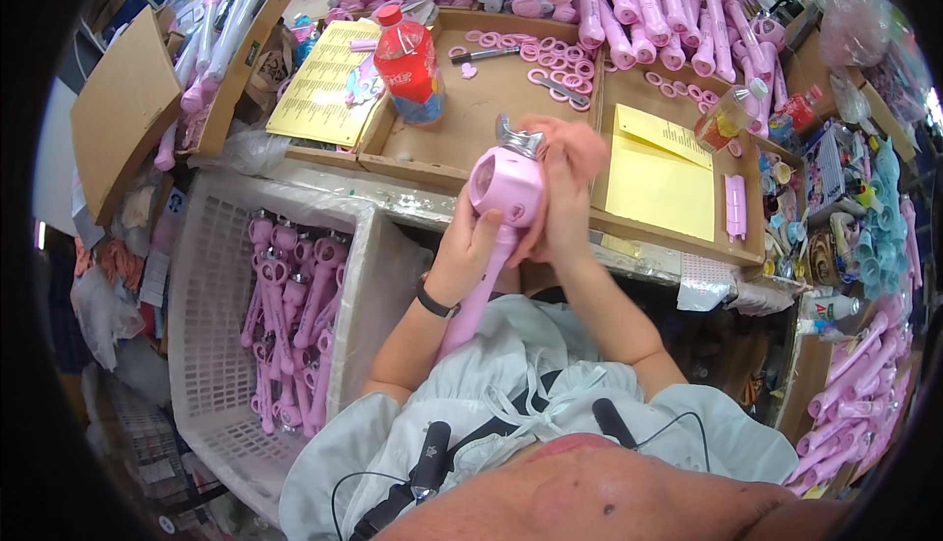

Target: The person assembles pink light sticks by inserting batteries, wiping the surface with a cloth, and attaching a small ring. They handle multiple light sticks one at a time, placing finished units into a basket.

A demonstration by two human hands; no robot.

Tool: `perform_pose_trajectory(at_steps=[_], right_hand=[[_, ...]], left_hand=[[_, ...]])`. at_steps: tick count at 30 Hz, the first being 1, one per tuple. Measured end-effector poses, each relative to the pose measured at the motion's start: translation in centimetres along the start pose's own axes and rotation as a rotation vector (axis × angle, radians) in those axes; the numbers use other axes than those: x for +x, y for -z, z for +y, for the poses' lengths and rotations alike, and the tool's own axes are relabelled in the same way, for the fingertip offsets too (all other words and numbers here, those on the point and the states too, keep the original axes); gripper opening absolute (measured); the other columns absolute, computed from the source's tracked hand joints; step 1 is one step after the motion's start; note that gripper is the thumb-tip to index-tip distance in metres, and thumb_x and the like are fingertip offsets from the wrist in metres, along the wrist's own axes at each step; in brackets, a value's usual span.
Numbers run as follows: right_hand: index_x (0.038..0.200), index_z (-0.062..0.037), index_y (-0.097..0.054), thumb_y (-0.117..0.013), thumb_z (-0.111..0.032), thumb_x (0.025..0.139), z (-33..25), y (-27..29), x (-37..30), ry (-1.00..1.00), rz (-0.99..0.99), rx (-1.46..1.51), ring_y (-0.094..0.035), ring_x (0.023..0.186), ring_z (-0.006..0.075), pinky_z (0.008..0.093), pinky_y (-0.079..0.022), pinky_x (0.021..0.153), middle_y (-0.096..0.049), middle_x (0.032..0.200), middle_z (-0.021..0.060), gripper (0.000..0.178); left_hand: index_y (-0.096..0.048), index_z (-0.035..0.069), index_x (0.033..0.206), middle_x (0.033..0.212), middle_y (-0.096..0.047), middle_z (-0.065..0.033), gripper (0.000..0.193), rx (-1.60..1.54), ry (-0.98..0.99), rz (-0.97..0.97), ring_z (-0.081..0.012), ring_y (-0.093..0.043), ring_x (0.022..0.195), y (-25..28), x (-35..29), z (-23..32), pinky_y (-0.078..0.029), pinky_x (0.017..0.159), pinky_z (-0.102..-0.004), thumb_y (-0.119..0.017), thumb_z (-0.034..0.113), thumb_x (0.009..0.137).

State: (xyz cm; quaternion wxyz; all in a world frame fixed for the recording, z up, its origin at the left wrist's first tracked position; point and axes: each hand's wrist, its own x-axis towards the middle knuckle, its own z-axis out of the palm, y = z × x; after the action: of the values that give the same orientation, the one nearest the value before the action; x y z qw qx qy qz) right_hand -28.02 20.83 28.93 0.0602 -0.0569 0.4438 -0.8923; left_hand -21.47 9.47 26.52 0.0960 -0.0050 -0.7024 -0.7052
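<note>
My left hand (470, 246) grips a pink handheld device (503, 187) with a round head, a long handle and a silver metal clip on top. It is held upright over the table's front edge. My right hand (565, 209) presses a pink cloth (575, 144) against the right side of the device's head. A black band sits on my left wrist.
A white plastic basket (211, 276) at my left holds several more pink devices. On the cardboard trays (462, 138) lie pink rings (562, 57), a red drink bottle (406, 61) and yellow sheets (660, 182). Pink handle parts (638, 5) pile at the back and right.
</note>
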Motion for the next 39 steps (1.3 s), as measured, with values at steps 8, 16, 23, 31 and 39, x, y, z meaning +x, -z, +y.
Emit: perform_pose_trajectory(at_steps=[8,16,23,31,39], right_hand=[[0.107,-0.0035,-0.055,-0.061,-0.029,0.085,0.4,3.5,1.6,-0.391,-0.175,0.052,-0.058,0.096,0.0194,0.0321,-0.049,0.078,-0.057,0.107,0.0103,0.034],[0.125,-0.0006,-0.041,-0.058,-0.038,0.085,0.4,3.9,0.4,-0.316,-0.444,0.344,-0.062,0.067,0.0176,0.0273,-0.052,0.049,-0.057,0.104,0.0156,0.057],[0.122,-0.0027,-0.042,-0.053,-0.031,0.092,-1.4,3.8,-0.3,-0.164,-0.233,-0.076,-0.058,0.077,0.0123,0.0249,-0.05,0.06,-0.058,0.096,0.0083,0.043],[0.123,-0.0021,-0.041,-0.04,-0.034,0.098,2.1,2.3,-3.8,-0.015,-0.13,-0.246,-0.046,0.107,0.0141,0.0283,-0.038,0.093,-0.047,0.117,0.0066,0.041],[0.133,-0.0072,-0.034,-0.034,-0.036,0.099,0.9,3.4,-2.3,-0.162,-0.138,-0.072,-0.048,0.114,0.0157,0.0314,-0.042,0.096,-0.047,0.126,0.0068,0.044]], left_hand=[[-0.018,0.0,0.141,0.115,-0.055,-0.0203,0.072,0.809,-0.172,0.075,-0.0292,-0.061,0.096,-0.4,-1.2,1.7,-0.049,0.079,-0.0375,-0.06,0.018,0.085],[-0.034,0.005,0.131,0.095,-0.06,-0.0137,0.086,-0.815,0.298,-0.373,-0.0177,-0.063,0.063,-0.1,0.2,-0.7,-0.052,0.049,-0.0262,-0.072,0.053,0.07],[-0.035,0.004,0.126,0.087,-0.059,-0.0102,0.071,-0.661,0.362,-0.308,-0.0148,-0.058,0.051,0.4,-0.2,-1.0,-0.047,0.039,-0.0243,-0.067,0.046,0.078],[0.005,-0.002,0.142,0.121,-0.05,-0.0194,0.095,0.194,0.004,-0.051,-0.0227,-0.053,0.108,0.1,-0.1,0.0,-0.041,0.092,-0.03,-0.065,0.019,0.082],[-0.029,0.002,0.134,0.108,-0.057,-0.0117,0.078,-0.639,0.287,-0.372,-0.0166,-0.062,0.083,1.8,0.2,-0.7,-0.053,0.066,-0.0267,-0.07,0.038,0.078]])
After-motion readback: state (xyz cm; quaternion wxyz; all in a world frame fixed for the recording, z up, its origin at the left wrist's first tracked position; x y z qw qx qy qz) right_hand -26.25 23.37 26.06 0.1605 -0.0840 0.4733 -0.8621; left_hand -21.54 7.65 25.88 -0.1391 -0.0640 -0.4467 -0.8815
